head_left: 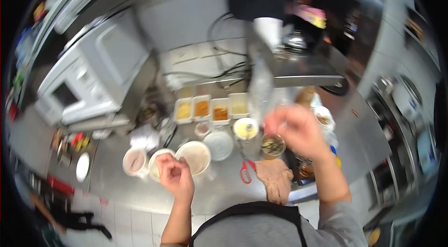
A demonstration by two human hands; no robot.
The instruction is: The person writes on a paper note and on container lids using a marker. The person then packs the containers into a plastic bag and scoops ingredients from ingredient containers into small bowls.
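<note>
Fingers of the left hand curl in, tips close to the thumb, at 10 o'clock from the person's chest. The right hand, at 1 o'clock, is blurry, with its fingers bent. I can't tell if either one has hold of something small. By the left hand, near 10 o'clock, sit a small white tub and a big white tub, both with no lids and with pale stuff inside. Just past 12 o'clock, near the right hand, a round pot has dark strips in it. So the filling looks done; what is left, I can't tell. The pot and tubs are round, with no long way. Red scissors lie with blades toward 11 or 12 o'clock.
</note>
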